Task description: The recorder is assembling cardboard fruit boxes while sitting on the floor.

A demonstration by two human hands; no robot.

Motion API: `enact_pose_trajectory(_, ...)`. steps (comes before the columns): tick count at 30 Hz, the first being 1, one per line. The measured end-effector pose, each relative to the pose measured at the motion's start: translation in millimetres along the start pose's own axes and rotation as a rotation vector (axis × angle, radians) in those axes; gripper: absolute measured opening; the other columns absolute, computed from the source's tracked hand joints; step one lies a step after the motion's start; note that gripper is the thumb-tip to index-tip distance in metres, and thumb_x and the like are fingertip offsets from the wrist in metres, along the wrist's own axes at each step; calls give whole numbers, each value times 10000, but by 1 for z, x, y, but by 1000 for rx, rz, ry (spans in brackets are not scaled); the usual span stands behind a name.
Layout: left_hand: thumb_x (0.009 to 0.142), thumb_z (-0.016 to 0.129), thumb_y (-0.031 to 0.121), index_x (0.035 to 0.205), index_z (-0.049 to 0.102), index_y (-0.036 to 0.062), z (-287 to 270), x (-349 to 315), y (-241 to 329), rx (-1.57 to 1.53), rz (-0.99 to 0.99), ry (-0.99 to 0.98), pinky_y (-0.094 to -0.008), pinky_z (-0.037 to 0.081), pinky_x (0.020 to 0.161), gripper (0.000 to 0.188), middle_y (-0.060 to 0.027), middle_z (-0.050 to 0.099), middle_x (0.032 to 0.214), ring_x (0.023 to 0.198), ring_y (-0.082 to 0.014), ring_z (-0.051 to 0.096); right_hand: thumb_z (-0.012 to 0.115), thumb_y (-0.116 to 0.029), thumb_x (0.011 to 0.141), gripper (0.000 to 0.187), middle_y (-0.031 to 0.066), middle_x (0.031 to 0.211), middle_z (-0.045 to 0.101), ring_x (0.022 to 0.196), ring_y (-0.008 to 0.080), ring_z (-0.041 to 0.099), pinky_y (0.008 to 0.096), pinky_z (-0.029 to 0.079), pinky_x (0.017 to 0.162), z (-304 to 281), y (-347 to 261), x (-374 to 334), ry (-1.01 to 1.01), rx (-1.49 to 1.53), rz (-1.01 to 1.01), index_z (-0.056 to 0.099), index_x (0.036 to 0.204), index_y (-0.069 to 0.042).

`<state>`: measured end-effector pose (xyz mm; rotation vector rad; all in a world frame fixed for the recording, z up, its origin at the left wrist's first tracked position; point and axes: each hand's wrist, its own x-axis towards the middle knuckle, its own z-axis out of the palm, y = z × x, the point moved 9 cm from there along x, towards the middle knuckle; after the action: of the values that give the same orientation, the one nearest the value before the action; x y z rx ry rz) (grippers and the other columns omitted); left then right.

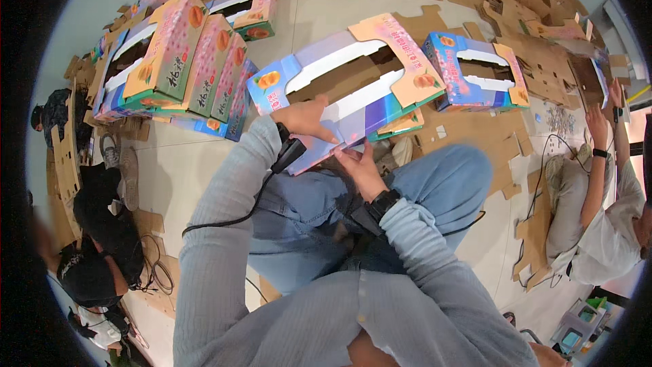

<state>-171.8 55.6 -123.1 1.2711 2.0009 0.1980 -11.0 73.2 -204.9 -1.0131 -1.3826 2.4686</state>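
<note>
In front of my knees stands a printed cardboard box (418,80), peach-coloured, pink and purple with fruit pictures, tilted, with a long opening in its top. My left hand (302,119) grips its near side at the left, thumb stretched over the lilac panel and fingers by the opening. At the lower near edge, my right hand (362,171) pinches the cardboard; the fingertips are partly hidden. A smaller piece of printed cardboard (404,124) shows under the box's right side.
Stacked printed boxes (178,61) stand at the left, another box (252,10) behind them. At the right is a blue-and-orange box (445,61). Flat brown cardboard (543,71) covers much of the floor. People sit at the far left and right; a person's hand (598,126) shows at right.
</note>
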Motion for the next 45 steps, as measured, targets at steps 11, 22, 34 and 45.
enact_pose_trajectory(11, 617, 756, 595, 1110, 525, -77, 5, 16, 11, 52, 139, -210, -355, 482, 825, 866, -254, 619, 1050, 989, -333, 623, 736, -97, 797, 1006, 191, 1198, 419, 1110, 244, 498, 347, 447, 944, -5, -8, 6, 59, -3, -139, -32, 1435, 23)
enact_pose_trajectory(22, 636, 734, 601, 1236, 395, -94, 14, -4, 7, 82, 15, -15, -413, 460, 885, 979, -300, 582, 1086, 1040, -409, 586, 766, -208, 783, 964, 196, 1238, 436, 1118, 252, 486, 349, 462, 892, -15, 1, 9, 114, -228, -196, 96, 1415, 76)
enact_pose_trajectory(34, 592, 781, 371, 1336, 334, -81, 22, -49, 45, 356, 56, 564, -468, 350, 995, 979, -264, 437, 1238, 1141, -400, 453, 639, -368, 861, 528, 198, 1158, 614, 1048, 307, 603, 377, 481, 877, -6, -183, -49, -287, -1133, -621, 552, 1210, 18)
enact_pose_trajectory(45, 590, 802, 205, 1331, 340, -61, 17, -53, 41, 432, 246, 405, -425, 372, 977, 913, -247, 435, 1227, 1115, -390, 451, 790, -595, 582, 1213, 210, 1201, 503, 1136, 337, 513, 515, 346, 986, -34, -157, 7, -444, -2299, -478, 230, 1409, 94)
